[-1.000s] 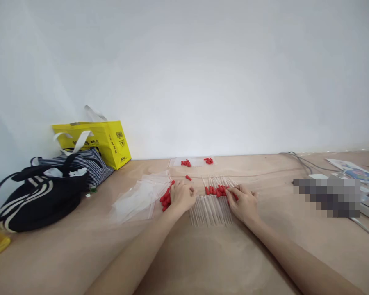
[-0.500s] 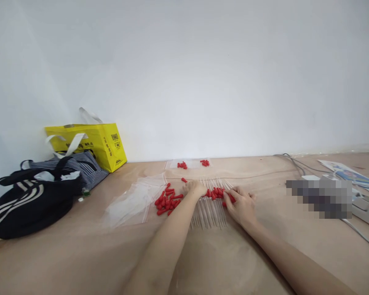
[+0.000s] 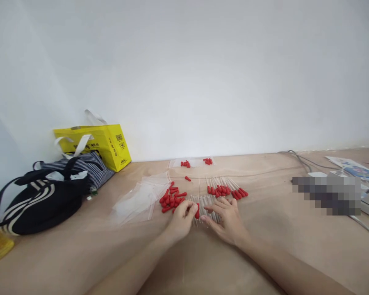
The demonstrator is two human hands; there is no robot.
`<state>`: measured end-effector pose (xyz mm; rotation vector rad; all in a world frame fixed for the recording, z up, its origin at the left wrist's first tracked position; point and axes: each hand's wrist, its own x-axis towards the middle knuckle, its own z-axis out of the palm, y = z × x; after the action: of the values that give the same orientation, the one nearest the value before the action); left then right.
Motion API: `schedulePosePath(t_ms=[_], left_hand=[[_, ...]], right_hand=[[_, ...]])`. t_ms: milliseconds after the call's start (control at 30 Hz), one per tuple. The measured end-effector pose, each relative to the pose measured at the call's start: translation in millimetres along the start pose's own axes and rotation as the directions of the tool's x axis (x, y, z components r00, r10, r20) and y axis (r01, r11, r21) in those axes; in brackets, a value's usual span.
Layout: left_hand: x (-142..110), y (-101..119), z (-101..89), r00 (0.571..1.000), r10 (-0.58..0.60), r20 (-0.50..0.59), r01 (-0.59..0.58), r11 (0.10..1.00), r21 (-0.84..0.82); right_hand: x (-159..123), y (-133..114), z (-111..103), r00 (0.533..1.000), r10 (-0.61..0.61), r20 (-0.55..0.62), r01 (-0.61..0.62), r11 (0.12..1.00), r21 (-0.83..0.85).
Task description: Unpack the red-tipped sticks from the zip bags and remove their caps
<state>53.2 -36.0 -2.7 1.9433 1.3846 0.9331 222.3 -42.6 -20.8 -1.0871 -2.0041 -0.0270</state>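
Note:
My left hand [image 3: 181,216] is closed in a pinch on a small red rubber cap [image 3: 197,211]. My right hand [image 3: 226,218] lies next to it, fingers curled round a thin clear tube from the row of clear tubes [image 3: 207,203] on the table. The two hands meet at the cap. A loose heap of red caps [image 3: 171,198] lies just left of my left hand. Behind my hands lies a row of tubes fitted with red caps [image 3: 226,189].
Clear zip bags [image 3: 138,198] lie to the left of the caps. Two small clusters of red caps [image 3: 197,162] lie on a bag near the wall. A black striped bag [image 3: 33,198] and a yellow bag [image 3: 96,141] stand at the left. Cables and papers [image 3: 353,168] lie at the right.
Both hands have drawn back toward me from the capped row. My left hand has picked up a red cap and my right hand has taken a tube.

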Motion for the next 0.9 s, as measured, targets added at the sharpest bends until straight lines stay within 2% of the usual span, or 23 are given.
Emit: schedulePosePath(t_ms=[67, 133, 333, 467, 567, 633, 700, 800, 833, 900], left_hand=[[-6.1, 0.9, 9.0, 0.999, 0.033, -0.009, -0.034, 0.995, -0.091], [-7.9, 1.7, 14.0, 0.999, 0.043, -0.024, -0.046, 0.993, -0.107], [-7.5, 4.8, 15.6, 0.997, 0.036, -0.075, -0.044, 0.993, -0.108], [-7.8, 4.4, 19.1, 0.993, 0.056, -0.108, -0.060, 0.998, -0.031], [-8.1, 3.1, 17.7, 0.976, 0.138, -0.166, -0.127, 0.989, 0.076], [-8.3, 3.0, 12.9, 0.935, 0.253, -0.250, -0.198, 0.954, 0.225], [-8.0, 3.4, 6.5, 0.855, 0.428, -0.292, -0.276, 0.853, 0.444], [-6.6, 3.4, -0.6, 0.718, 0.672, -0.182, -0.378, 0.596, 0.709], [-5.8, 2.9, -1.5, 0.686, 0.715, -0.133, -0.401, 0.524, 0.751], [-4.1, 1.0, -1.8, 0.662, 0.748, -0.057, -0.437, 0.447, 0.781]], right_hand=[[-0.4, -6.6, -0.8, 0.998, 0.044, -0.033, -0.044, 0.999, 0.016], [-0.4, -7.4, -1.8, 0.994, 0.097, -0.047, -0.095, 0.995, 0.033], [-2.4, -0.8, 6.1, 0.969, 0.223, 0.107, -0.239, 0.956, 0.168], [-7.3, 0.2, 18.6, 0.955, 0.262, 0.141, -0.296, 0.889, 0.349], [-8.0, -0.4, 19.3, 0.961, 0.250, 0.115, -0.275, 0.898, 0.343], [-6.0, -1.5, 13.9, 0.971, 0.216, 0.101, -0.236, 0.934, 0.269], [-2.8, -2.9, 6.3, 0.982, 0.164, 0.095, -0.179, 0.969, 0.172], [1.0, -4.3, -2.7, 0.991, 0.089, 0.095, -0.094, 0.994, 0.050], [1.4, -4.4, -4.2, 0.994, 0.061, 0.094, -0.063, 0.998, 0.023], [1.2, -4.5, -4.6, 0.996, -0.006, 0.085, 0.008, 1.000, -0.017]])
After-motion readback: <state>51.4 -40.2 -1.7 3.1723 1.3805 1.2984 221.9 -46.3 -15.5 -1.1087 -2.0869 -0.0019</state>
